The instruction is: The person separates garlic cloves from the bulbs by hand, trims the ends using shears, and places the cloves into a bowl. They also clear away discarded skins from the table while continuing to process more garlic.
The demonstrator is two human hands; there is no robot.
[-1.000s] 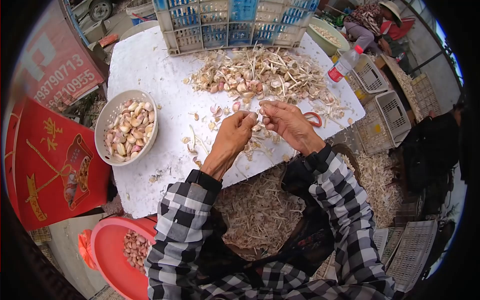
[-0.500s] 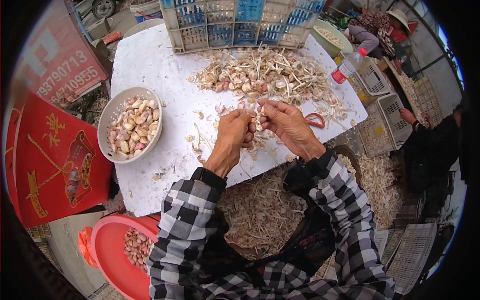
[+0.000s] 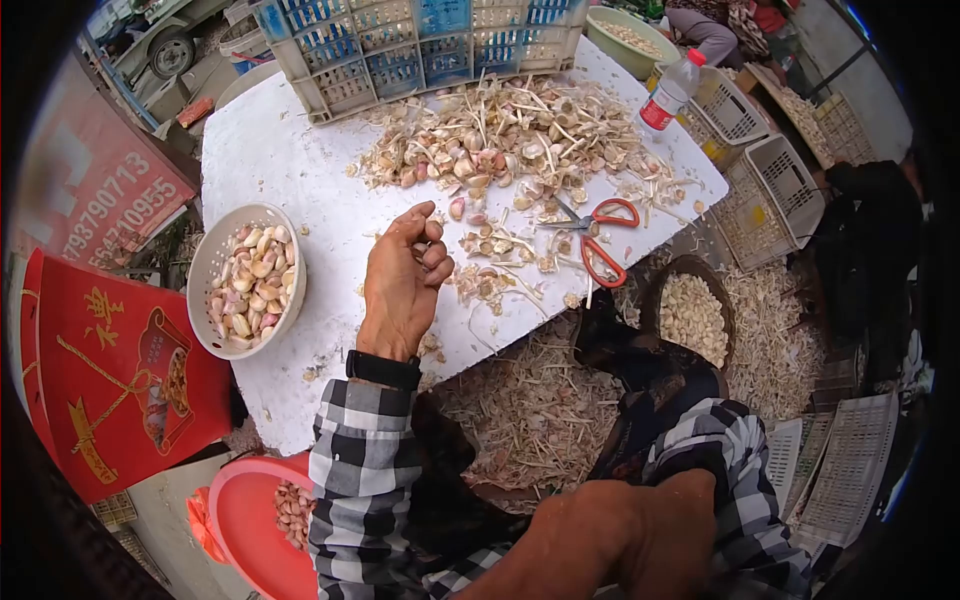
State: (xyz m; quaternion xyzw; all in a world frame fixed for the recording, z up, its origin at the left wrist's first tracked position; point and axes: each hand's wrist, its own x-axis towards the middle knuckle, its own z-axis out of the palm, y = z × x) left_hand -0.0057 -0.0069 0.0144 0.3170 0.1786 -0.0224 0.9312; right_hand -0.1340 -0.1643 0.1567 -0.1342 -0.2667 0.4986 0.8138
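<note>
On one white table (image 3: 270,130), one heap of garlic (image 3: 495,140) was spread before one crate (image 3: 420,45), with one bowl (image 3: 211,265) of cloves (image 3: 252,280), one bottle (image 3: 668,95) and one pair of scissors (image 3: 587,225) set around. One left hand (image 3: 405,275) was held half curled above, any contents hidden; one right hand (image 3: 590,538) was held near the body, its opening and grip could not be told.

cut off by the bottom edge: right hand (image 3: 580,545), slightly blurred, with fingertips out of view. not tellable: grip or contents of the curled left hand (image 3: 400,285). partly hidden behind the checked left sleeve (image 3: 362,450): red basin (image 3: 245,515) and cloves (image 3: 291,512) inside, also cropped below. cropped at the top edge: crate (image 3: 420,50) and seated person (image 3: 708,25), with head outside view. too small to read: fine print on the bottle (image 3: 662,106). lost in shadow at right: details of dark clothing (image 3: 868,250).
</note>
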